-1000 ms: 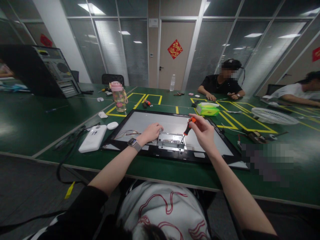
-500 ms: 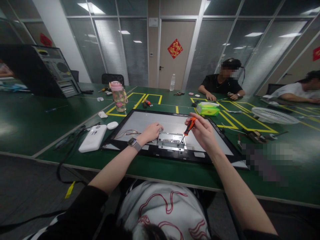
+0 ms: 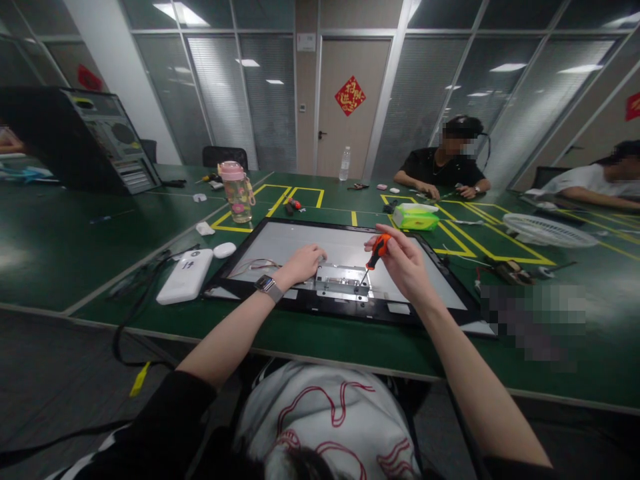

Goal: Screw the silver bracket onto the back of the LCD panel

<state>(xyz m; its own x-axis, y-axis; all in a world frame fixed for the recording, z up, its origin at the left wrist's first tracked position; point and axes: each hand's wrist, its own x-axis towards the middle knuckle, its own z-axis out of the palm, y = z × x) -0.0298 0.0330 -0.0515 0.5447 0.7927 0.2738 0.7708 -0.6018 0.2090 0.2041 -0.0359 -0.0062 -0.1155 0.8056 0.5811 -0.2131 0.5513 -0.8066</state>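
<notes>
A screwdriver (image 3: 379, 250) with an orange and black handle is pinched in my right hand (image 3: 407, 263). Its shaft slants down to the right part of a silver metal bracket (image 3: 340, 277); whether the tip sits in a screw is too small to tell. My left hand (image 3: 303, 265) is closed at the left end of that bracket, fingers curled along its back edge, thumb side partly hidden. Beneath both hands lies a flat display panel (image 3: 270, 243) with a black frame and pale grey back. Thin wires (image 3: 255, 265) run across the panel's left part.
Left of the panel lie a white power bank (image 3: 185, 277), a white oval case (image 3: 225, 251) and black cables. A pink-lidded bottle (image 3: 236, 193) stands behind. Beyond the panel sits a green tissue pack (image 3: 416, 217). A computer case (image 3: 95, 140) is far left; co-workers sit at the right.
My right hand and the screwdriver handle have shifted very slightly left. My left hand and the bracket have stayed put. Across the table, a co-worker's hands have moved a little.
</notes>
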